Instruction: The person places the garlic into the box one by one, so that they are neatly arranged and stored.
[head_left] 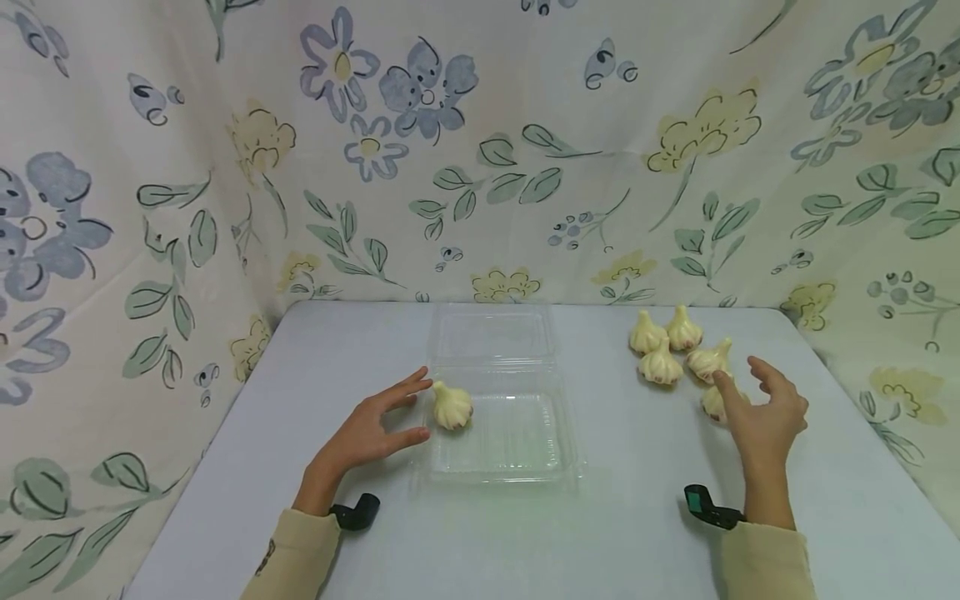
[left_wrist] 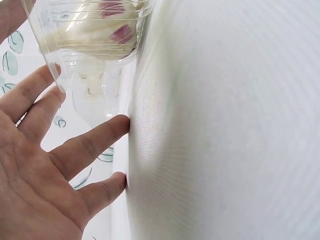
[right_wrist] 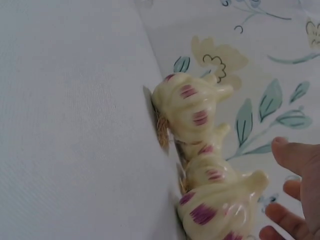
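Observation:
A clear plastic clamshell box (head_left: 517, 437) lies unfolded mid-table, its lid (head_left: 491, 336) flat toward the back. One garlic bulb (head_left: 453, 408), cream with purple patches in the left wrist view, sits in the left of its base. My left hand (head_left: 366, 429) is at the box's left side, fingers spread, with two fingertips right at the plastic rim. On the right, my right hand (head_left: 770, 421) hovers by the nearest garlic bulb (head_left: 714, 406), thumb and fingers apart, holding nothing. That bulb is partly hidden by the thumb. Several more garlic bulbs (head_left: 660, 364) cluster just behind it.
The white table (head_left: 630, 517) ends at the back against a floral curtain (head_left: 480, 242), which also hangs along both sides. Both wrists carry small black cameras (head_left: 358, 512). In the right wrist view, garlic bulbs (right_wrist: 192, 107) with dry roots stand close together.

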